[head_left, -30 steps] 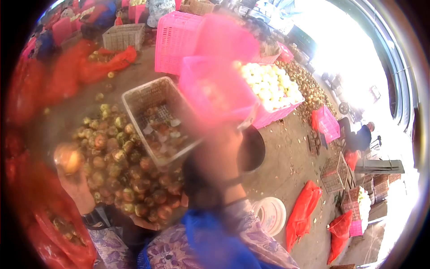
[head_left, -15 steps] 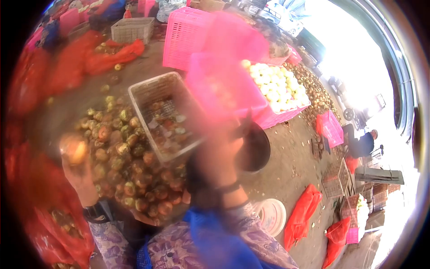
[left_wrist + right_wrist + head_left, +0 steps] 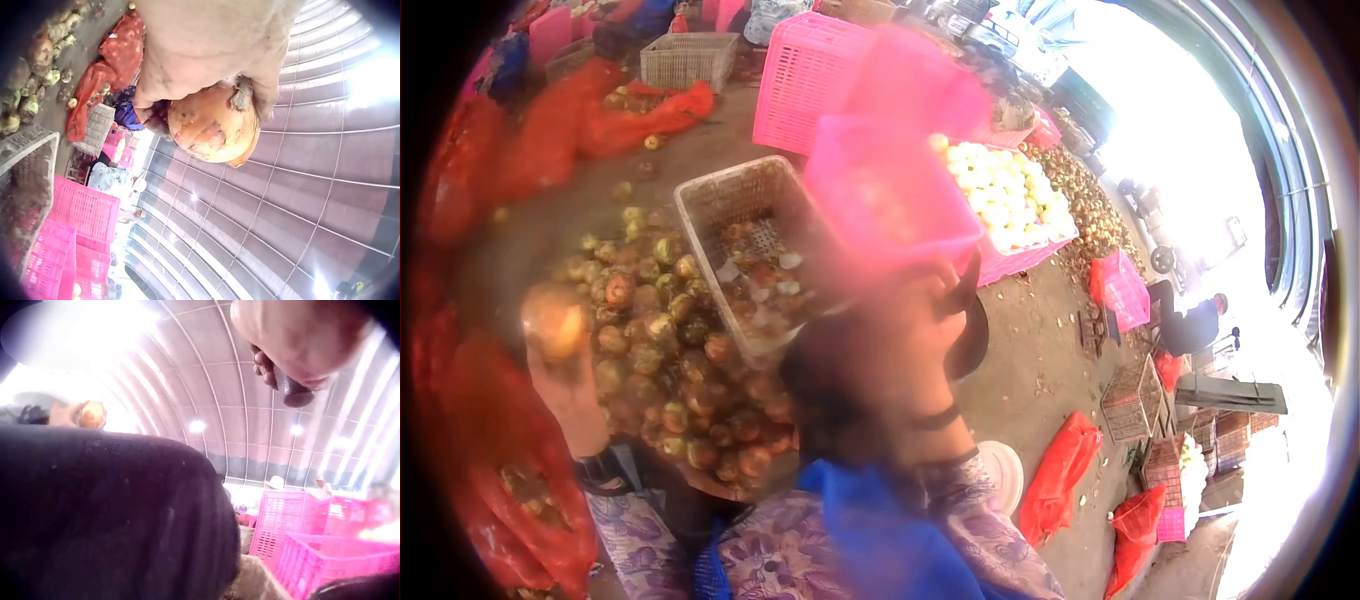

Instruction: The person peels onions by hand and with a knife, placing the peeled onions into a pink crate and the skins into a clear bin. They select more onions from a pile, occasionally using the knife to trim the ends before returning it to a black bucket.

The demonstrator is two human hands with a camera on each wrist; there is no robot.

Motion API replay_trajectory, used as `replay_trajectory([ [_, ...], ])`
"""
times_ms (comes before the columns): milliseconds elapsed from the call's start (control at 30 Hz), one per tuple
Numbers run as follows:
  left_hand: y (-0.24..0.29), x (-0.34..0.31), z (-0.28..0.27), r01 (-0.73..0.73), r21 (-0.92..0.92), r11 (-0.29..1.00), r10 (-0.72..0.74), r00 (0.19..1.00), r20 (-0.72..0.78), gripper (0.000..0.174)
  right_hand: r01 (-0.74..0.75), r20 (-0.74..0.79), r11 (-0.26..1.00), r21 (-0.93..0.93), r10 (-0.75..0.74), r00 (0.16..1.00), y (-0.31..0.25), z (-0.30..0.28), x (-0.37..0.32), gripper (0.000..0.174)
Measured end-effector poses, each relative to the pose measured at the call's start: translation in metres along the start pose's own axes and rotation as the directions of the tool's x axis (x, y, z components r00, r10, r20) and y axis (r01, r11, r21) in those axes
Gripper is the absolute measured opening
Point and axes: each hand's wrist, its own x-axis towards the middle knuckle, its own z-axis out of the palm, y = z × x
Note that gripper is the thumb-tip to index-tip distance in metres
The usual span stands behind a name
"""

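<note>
An onion (image 3: 555,322) with papery orange-brown skin is gripped in my left hand (image 3: 568,400), at the left of the head view. In the left wrist view the thumb and fingers hold the onion (image 3: 212,128) from both sides, its dry stem stub showing between them. My right hand (image 3: 920,330) is blurred in the head view, in front of the pink crates. In the right wrist view the right hand (image 3: 300,337) has its fingers curled round a dark, rounded handle (image 3: 294,392); the tool's other end is hidden. Below the left hand lies a pile of onions (image 3: 670,330).
A grey crate (image 3: 685,215) with skins and scraps stands beyond the pile. Pink crates (image 3: 805,85) stand beside it, one full of peeled onions (image 3: 1005,190). Red net sacks (image 3: 1060,475) lie on both sides. A white bucket (image 3: 1003,475) is partly behind my right forearm.
The head view has swung slightly. My right hand and forearm have moved a little to the right, covering more of the white bucket. The left hand keeps hold of the onion.
</note>
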Motion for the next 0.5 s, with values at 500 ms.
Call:
replay_trajectory([
  [500, -0.002, -0.009, 0.014, 0.037, -0.002, 0.999, -0.036, 0.987, 0.160, 0.067, 0.592, 0.321, 0.621, -0.514, -0.501, 0.804, -0.048, 0.050, -0.021, 0.070],
])
